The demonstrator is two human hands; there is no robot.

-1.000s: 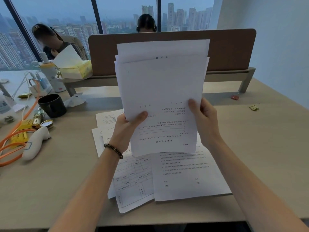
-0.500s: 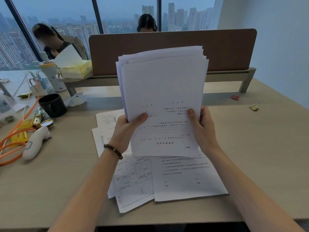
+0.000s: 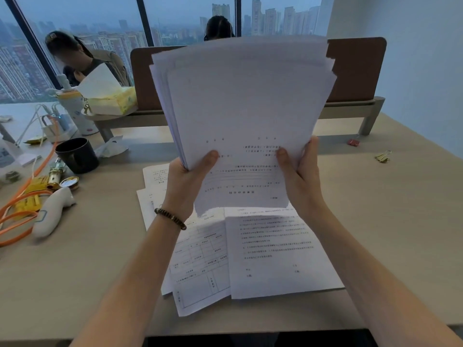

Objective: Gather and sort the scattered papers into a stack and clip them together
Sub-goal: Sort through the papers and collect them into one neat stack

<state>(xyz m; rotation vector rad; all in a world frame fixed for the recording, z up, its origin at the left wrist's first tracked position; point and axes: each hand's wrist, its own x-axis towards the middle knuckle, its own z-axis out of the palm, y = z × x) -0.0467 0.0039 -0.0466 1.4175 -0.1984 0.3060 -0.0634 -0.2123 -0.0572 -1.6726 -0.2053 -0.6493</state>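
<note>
The left hand (image 3: 187, 180) and right hand (image 3: 299, 177) pinch the sheaf of papers (image 3: 244, 121) by its lower edges, thumbs in front. It now stands higher and closer than a second ago, top edges still ragged. More loose sheets (image 3: 275, 254) await on the worktop (image 3: 390, 221); the gold clip (image 3: 382, 156) lies well apart.

Left hand (image 3: 186, 181), right hand (image 3: 302, 176) raised, fingers curled, gripping.

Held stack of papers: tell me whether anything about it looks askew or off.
The stack, gripped by the left hand and right hand, is uneven: sheet edges fan out in steps along the top and left. Its front page's print reads upside down. More sheets lie loose on the desk.
</note>
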